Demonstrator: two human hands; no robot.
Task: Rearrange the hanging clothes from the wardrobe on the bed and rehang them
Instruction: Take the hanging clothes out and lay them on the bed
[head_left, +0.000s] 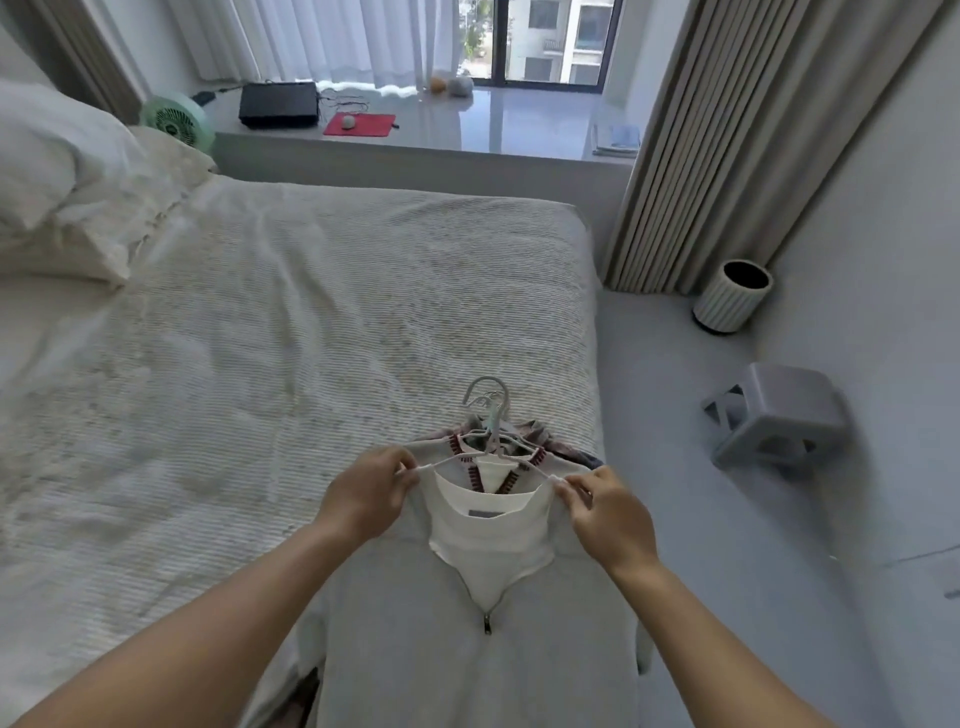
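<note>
Both hands' grip (363, 493) (610, 514) hides hanger (488, 441) ends; sweater (467, 649) cut off.

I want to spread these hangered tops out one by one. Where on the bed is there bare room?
The wide stretch of bed between the pillows and the stack of clothes is bare, up to the windowsill side. The near right corner is crowded: both hands, left hand and right hand, grip the top hanger there.

One head-worn wide-angle view looks forward and down. It sits close above the bed (291, 312) corner, facing the window (550, 41).
</note>
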